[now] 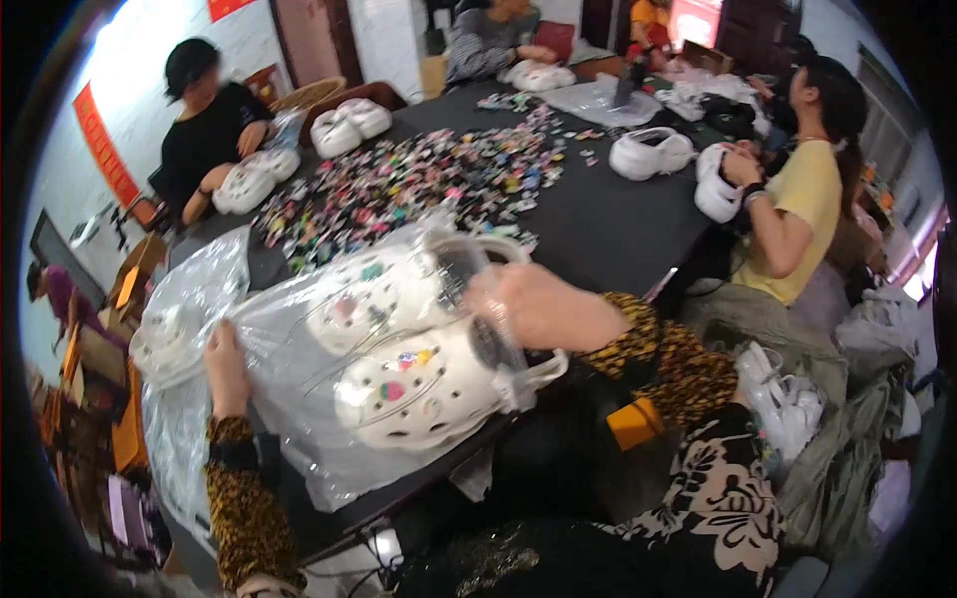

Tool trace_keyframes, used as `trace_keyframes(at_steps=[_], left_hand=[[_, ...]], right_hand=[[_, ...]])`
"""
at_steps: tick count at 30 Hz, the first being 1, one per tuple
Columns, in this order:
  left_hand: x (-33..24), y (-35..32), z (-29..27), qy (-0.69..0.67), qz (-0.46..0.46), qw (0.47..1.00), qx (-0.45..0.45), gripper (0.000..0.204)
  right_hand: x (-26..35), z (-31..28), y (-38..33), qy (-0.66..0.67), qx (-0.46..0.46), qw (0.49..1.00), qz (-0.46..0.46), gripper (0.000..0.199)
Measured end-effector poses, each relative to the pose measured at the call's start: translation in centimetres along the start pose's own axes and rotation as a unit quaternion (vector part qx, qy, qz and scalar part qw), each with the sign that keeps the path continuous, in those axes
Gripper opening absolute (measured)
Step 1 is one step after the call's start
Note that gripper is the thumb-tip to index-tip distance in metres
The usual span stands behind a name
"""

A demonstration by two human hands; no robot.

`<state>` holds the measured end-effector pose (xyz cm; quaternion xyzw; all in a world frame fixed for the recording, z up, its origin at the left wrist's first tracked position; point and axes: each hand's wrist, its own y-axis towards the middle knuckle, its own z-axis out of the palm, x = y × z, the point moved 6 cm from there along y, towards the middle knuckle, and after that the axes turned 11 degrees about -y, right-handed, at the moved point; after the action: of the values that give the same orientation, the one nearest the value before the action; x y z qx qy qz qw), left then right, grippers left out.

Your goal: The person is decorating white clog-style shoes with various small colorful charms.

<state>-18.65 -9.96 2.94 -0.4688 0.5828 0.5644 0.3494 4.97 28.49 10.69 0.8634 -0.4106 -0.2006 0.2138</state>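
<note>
A pair of white clogs with colourful charms on the toes lies in a clear plastic bag at the near edge of the table. My left hand pinches the bag's left side, beyond the toes. At the heel end, my right hand is closed on the clogs where the two meet, its fingertips partly covered by plastic and blurred. The heel straps stick out beside my right wrist. Left of my left hand, another bagged white clog rests on loose clear plastic.
Many small colourful charms are heaped across the dark table. Co-workers sit around it; one at left and one at right handle white clogs. More white clogs stand along the far side. Bagged white clogs lie at my right on green sacking.
</note>
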Motion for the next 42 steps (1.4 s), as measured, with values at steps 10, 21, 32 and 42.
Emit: trace_keyframes(at_steps=[10, 21, 32, 42], left_hand=[[-0.8, -3.6, -0.1, 0.145, 0.126, 0.978, 0.084, 0.028], [-12.1, -21.3, 7.1, 0.394, 0.224, 0.799, 0.395, 0.089], [-10.0, -21.7, 6.5, 0.39, 0.214, 0.788, 0.425, 0.049], [-10.0, -21.2, 7.0, 0.411, 0.285, 0.748, 0.437, 0.011]], right_hand=[[-2.9, 5.7, -0.8, 0.06, 0.093, 0.985, 0.13, 0.021], [-2.4, 1.6, -2.7, 0.111, 0.104, 0.973, 0.174, 0.02], [1.2, -1.7, -5.3, 0.052, 0.131, 0.988, 0.057, 0.018], [1.3, -1.5, -5.3, -0.021, 0.076, 0.996, 0.03, 0.01]])
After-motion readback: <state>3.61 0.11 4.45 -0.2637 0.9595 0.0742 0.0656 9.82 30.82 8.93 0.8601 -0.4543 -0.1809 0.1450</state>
